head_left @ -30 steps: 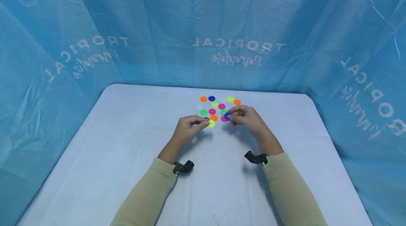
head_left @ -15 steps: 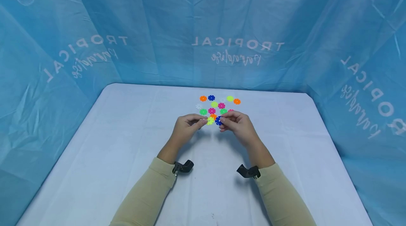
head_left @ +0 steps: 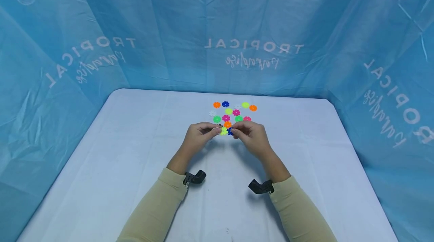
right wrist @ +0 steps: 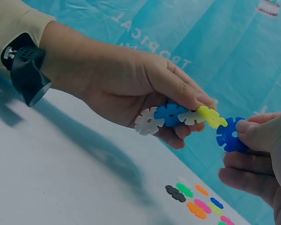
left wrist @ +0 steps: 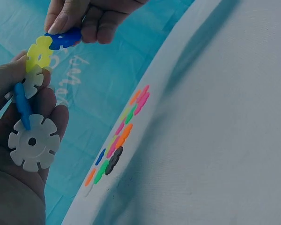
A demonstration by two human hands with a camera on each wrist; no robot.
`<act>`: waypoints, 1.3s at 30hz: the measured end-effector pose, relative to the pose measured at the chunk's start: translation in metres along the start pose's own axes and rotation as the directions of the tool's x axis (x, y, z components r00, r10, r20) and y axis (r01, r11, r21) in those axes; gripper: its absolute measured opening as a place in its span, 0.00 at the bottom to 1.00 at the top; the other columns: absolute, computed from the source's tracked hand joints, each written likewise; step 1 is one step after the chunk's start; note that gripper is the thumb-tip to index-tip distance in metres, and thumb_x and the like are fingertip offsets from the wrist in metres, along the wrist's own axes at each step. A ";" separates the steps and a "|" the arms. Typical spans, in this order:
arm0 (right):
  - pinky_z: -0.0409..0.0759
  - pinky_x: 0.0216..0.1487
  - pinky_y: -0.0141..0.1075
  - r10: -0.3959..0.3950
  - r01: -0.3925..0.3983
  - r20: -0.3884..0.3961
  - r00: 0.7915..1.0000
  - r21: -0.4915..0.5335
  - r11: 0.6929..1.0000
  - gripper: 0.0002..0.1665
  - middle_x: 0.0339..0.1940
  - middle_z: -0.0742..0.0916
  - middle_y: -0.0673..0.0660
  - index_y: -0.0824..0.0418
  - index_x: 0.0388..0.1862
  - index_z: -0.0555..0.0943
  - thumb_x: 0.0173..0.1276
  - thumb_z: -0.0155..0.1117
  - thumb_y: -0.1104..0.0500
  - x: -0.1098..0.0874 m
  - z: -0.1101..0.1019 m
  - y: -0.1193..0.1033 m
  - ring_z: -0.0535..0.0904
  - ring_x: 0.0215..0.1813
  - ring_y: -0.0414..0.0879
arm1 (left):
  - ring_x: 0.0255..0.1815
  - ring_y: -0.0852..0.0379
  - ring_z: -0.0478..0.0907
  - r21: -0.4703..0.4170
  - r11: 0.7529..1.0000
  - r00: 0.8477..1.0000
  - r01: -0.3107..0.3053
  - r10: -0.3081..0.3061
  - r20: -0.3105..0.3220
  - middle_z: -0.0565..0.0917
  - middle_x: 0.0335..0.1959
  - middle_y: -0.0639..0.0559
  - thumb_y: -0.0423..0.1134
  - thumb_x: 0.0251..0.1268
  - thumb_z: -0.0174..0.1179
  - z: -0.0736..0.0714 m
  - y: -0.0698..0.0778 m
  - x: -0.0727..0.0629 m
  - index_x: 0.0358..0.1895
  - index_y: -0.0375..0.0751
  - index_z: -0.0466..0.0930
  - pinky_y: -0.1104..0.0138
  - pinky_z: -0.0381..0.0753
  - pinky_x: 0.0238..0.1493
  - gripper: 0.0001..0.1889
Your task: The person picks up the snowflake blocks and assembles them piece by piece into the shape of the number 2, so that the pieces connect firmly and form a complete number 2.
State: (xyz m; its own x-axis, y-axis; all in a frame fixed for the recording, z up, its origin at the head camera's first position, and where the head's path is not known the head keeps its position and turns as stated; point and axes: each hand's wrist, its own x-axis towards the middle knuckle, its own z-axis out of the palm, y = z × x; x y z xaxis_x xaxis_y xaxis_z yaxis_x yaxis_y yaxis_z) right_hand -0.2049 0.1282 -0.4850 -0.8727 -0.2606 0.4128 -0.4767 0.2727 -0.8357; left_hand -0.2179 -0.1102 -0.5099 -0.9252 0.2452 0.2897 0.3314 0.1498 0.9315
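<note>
Thumb and fingers of my left hand (head_left: 200,136) grip a short chain of notched flower-shaped plastic discs. In the right wrist view it runs from a white disc (right wrist: 149,124) through a lighter blue disc (right wrist: 168,115) and a second white disc (right wrist: 192,118) to a yellow disc (right wrist: 210,116) at its end. My right hand (head_left: 252,136) pinches a dark blue disc (right wrist: 227,137) by its side. The edges of the yellow and dark blue discs meet between the two hands, above the table. Fingers partly cover the chain in the head view.
Several loose discs lie flat beyond the hands, among them an orange disc (head_left: 216,104), a green disc (head_left: 217,119), a pink disc (head_left: 236,112) and a black disc (left wrist: 114,161). The white-covered table (head_left: 152,132) ends at a blue printed curtain (head_left: 169,27).
My right hand has moved left and slightly toward me with the dark blue disc, bringing it to the yellow one. The left hand has stayed nearly in place.
</note>
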 end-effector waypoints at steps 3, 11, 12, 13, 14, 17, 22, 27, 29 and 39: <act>0.88 0.43 0.36 -0.056 0.056 -0.002 0.998 -0.059 0.997 0.06 0.39 0.91 0.53 0.62 0.44 0.90 0.70 0.74 0.68 -0.001 0.002 -0.001 0.88 0.37 0.42 | 0.45 0.53 0.88 -0.003 1.000 1.000 0.009 -0.009 0.010 0.91 0.44 0.56 0.48 0.72 0.71 -0.001 0.001 0.000 0.47 0.44 0.93 0.61 0.87 0.48 0.12; 0.87 0.42 0.35 -0.114 0.106 -0.045 0.992 -0.140 0.984 0.04 0.36 0.90 0.50 0.64 0.40 0.90 0.67 0.76 0.70 -0.004 0.010 0.004 0.87 0.36 0.39 | 0.45 0.54 0.88 0.023 0.999 1.000 0.026 -0.026 -0.001 0.91 0.44 0.56 0.45 0.71 0.72 0.001 0.001 0.001 0.47 0.42 0.93 0.62 0.87 0.47 0.11; 0.87 0.43 0.35 -0.123 0.115 -0.048 0.991 -0.144 0.983 0.04 0.36 0.90 0.51 0.65 0.40 0.90 0.67 0.76 0.70 -0.004 0.011 0.004 0.87 0.36 0.40 | 0.45 0.55 0.88 0.020 0.999 1.000 0.030 -0.030 -0.002 0.91 0.44 0.56 0.45 0.71 0.72 0.001 0.001 0.001 0.47 0.41 0.93 0.62 0.87 0.47 0.11; 0.87 0.42 0.35 -0.134 0.125 -0.051 0.990 -0.148 0.981 0.04 0.36 0.90 0.51 0.65 0.40 0.89 0.67 0.76 0.70 -0.004 0.011 0.005 0.87 0.36 0.40 | 0.45 0.55 0.88 0.016 0.999 0.999 0.035 -0.035 -0.001 0.91 0.44 0.56 0.45 0.71 0.72 0.001 0.001 0.001 0.47 0.41 0.93 0.62 0.87 0.47 0.12; 0.87 0.43 0.35 -0.141 0.132 -0.055 0.988 -0.149 0.980 0.04 0.36 0.90 0.51 0.65 0.40 0.89 0.67 0.76 0.69 -0.004 0.011 0.005 0.87 0.35 0.40 | 0.45 0.55 0.88 0.014 0.999 0.999 0.039 -0.039 0.001 0.91 0.44 0.56 0.45 0.71 0.72 0.001 0.001 0.001 0.47 0.41 0.93 0.62 0.87 0.47 0.12; 0.87 0.43 0.36 -0.143 0.136 -0.052 0.988 -0.116 0.984 0.05 0.36 0.90 0.52 0.65 0.41 0.89 0.68 0.76 0.69 -0.004 0.011 0.006 0.88 0.35 0.41 | 0.45 0.52 0.88 -0.003 0.999 0.998 0.048 -0.048 0.029 0.91 0.44 0.55 0.45 0.72 0.71 -0.001 0.001 0.003 0.47 0.41 0.93 0.59 0.87 0.47 0.11; 0.88 0.42 0.38 -0.059 0.059 0.002 0.998 0.008 0.998 0.04 0.37 0.91 0.52 0.63 0.44 0.89 0.72 0.73 0.67 -0.004 0.008 0.008 0.88 0.35 0.43 | 0.45 0.51 0.86 0.028 0.997 0.988 0.077 -0.080 0.129 0.90 0.45 0.55 0.47 0.74 0.70 -0.008 0.003 0.005 0.46 0.45 0.92 0.57 0.86 0.45 0.10; 0.88 0.42 0.42 0.038 -0.043 0.053 0.998 0.091 0.995 0.04 0.37 0.90 0.55 0.65 0.45 0.88 0.74 0.71 0.67 -0.004 0.005 0.007 0.89 0.35 0.51 | 0.50 0.53 0.84 0.093 0.993 0.973 0.069 -0.088 0.216 0.89 0.47 0.55 0.44 0.74 0.70 -0.011 0.006 0.007 0.48 0.44 0.92 0.60 0.84 0.55 0.09; 0.88 0.42 0.43 0.047 -0.053 0.056 0.997 0.107 0.993 0.05 0.37 0.90 0.58 0.66 0.45 0.88 0.73 0.71 0.68 -0.004 0.005 0.005 0.88 0.34 0.53 | 0.52 0.54 0.84 0.103 0.993 0.969 0.058 -0.081 0.232 0.89 0.47 0.55 0.42 0.74 0.70 -0.011 0.008 0.008 0.48 0.43 0.92 0.60 0.83 0.58 0.09; 0.88 0.42 0.39 0.047 -0.056 0.123 0.991 0.071 0.996 0.05 0.36 0.91 0.51 0.62 0.46 0.89 0.73 0.72 0.64 -0.004 0.010 0.006 0.89 0.33 0.46 | 0.47 0.54 0.84 0.149 0.987 0.955 0.063 -0.103 0.280 0.90 0.43 0.59 0.51 0.71 0.72 -0.010 0.014 0.007 0.44 0.49 0.94 0.59 0.86 0.49 0.11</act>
State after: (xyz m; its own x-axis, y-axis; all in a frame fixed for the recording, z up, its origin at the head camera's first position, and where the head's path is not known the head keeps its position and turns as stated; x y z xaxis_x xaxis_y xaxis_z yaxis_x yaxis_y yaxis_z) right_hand -0.2032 0.1219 -0.4948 -0.8745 -0.3596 0.3256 -0.4186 0.2202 -0.8811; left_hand -0.2217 -0.1160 -0.4929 -0.8656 0.4865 0.1188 0.2962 0.3061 0.9047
